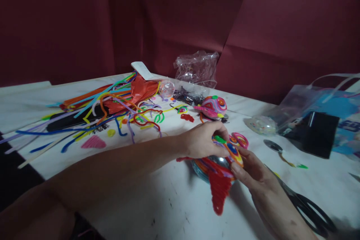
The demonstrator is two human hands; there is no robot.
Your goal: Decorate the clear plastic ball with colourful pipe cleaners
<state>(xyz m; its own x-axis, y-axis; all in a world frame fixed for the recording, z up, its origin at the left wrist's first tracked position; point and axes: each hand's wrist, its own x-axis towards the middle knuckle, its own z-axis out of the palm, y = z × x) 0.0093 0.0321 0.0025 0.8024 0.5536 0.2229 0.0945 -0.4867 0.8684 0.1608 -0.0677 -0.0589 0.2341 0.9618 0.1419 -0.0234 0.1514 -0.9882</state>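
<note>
Between my hands is a fish-like craft (201,168), a shiny rounded body covered with coloured pipe cleaners, with a red fin (219,193) pointing toward me. My left hand (204,140) grips it from above, fingers curled near a green piece. On the other side, my right hand (251,167) pinches the rim of a coiled yellow, orange and blue pipe-cleaner piece (235,153) against the body. A pink coil (239,140) shows just beyond the fingers. Part of the craft is hidden by both hands.
Loose pipe cleaners (112,101) and a red plastic wrapper (143,92) lie left. Behind are a clear ball (167,88), a crinkled bag (197,69) and another decorated ball (215,107). Black-handled scissors (309,210) lie beside my right forearm; a black box (322,135) stands farther right.
</note>
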